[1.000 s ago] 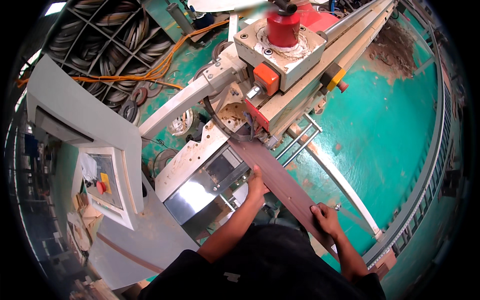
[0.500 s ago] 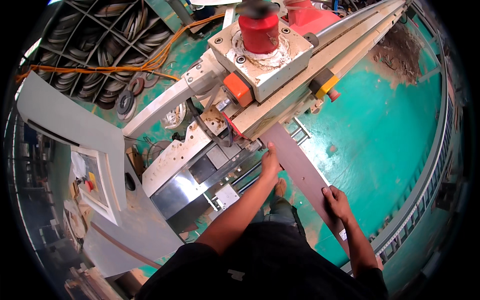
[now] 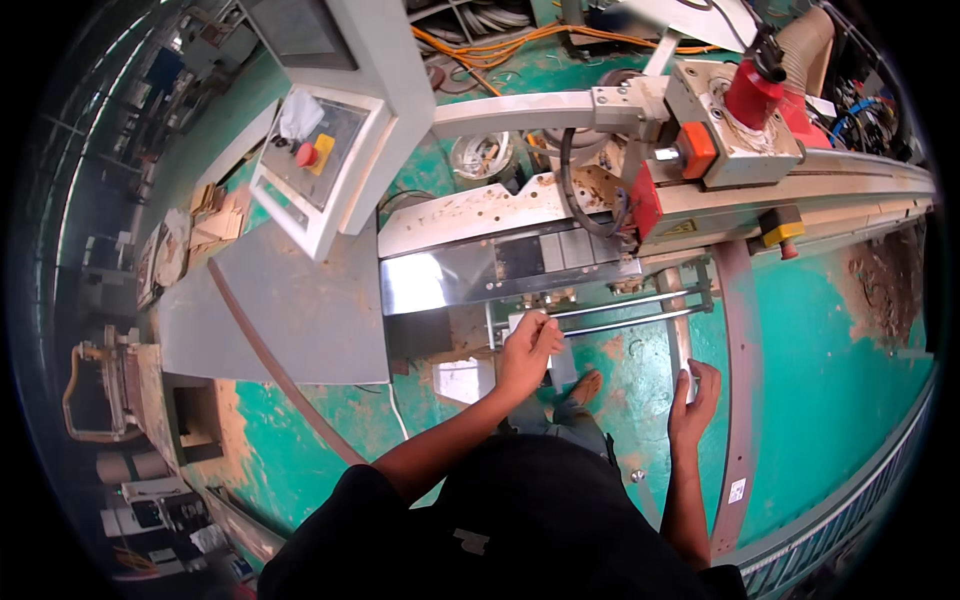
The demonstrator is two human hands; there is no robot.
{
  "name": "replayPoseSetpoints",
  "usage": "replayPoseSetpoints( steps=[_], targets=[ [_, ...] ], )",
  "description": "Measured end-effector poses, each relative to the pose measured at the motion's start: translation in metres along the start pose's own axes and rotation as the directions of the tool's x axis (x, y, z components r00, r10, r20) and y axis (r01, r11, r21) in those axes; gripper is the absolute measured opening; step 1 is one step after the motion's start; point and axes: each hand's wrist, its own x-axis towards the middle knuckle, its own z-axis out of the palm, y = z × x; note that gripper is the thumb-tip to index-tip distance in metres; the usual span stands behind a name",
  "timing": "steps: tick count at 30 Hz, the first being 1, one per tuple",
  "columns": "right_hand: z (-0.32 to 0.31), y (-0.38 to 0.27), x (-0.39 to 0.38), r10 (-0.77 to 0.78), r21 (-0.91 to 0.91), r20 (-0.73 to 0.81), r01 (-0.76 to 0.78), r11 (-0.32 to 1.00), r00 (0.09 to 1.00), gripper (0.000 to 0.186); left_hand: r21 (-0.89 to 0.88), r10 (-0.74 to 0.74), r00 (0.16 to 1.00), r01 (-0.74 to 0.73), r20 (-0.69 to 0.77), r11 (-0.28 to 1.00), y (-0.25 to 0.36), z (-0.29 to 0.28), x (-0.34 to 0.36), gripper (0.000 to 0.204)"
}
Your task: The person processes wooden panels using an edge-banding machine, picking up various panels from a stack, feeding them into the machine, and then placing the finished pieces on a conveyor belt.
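My left hand (image 3: 530, 350) is over the machine's metal rods (image 3: 625, 315), fingers curled together; whether they hold anything is hidden. My right hand (image 3: 695, 395) is loosely curved, thumb and fingers apart, beside a pale metal arm (image 3: 680, 335) and left of a long brown board (image 3: 735, 420). That board runs from under the machine head (image 3: 715, 130) toward the lower edge, a small white label near its near end. A shiny steel plate (image 3: 430, 280) lies beyond my left hand.
A grey control panel (image 3: 380, 140) stands upper left above a grey table (image 3: 260, 350) bearing a curved brown strip (image 3: 240, 315). A rail (image 3: 850, 505) curves along the lower right. Orange cables (image 3: 470, 55) cross behind. My foot (image 3: 585, 390) shows on the green floor (image 3: 810, 390).
The view has swung left. Both hands, earlier on the brown board, have come away from it to the left. The board now runs more nearly front to back.
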Motion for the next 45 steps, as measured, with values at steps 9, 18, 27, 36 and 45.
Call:
replayPoseSetpoints(
  steps=[9,18,27,36,45],
  targets=[
    [0.298,0.136,-0.105,0.262,0.235,0.812,-0.702,0.672,0.522,0.066,0.438,0.383,0.212,0.456,-0.899,0.775,-0.052,-0.393,-0.196,0.034],
    [0.262,0.061,-0.098,0.603,-0.282,0.787,-0.791,0.543,0.133,0.044,-0.469,-0.488,0.482,0.171,-0.727,0.867,-0.125,-0.448,-0.281,0.054],
    [0.108,-0.058,-0.085,0.653,-0.118,0.716,-0.88,0.46,0.246,0.091,-0.712,-0.507,0.61,-0.139,-0.609,0.688,-0.086,-0.44,-0.233,0.042],
    [0.109,-0.145,-0.092,0.58,0.225,0.54,-0.768,0.6,0.611,0.09,-0.863,-0.361,0.803,-0.346,-0.475,0.368,0.023,-0.423,-0.189,0.042],
    [0.13,-0.136,-0.073,0.367,0.477,0.478,-0.587,0.654,0.798,0.08,-0.904,-0.339,0.869,-0.238,-0.361,0.354,0.033,-0.402,-0.178,0.046]
  ],
)
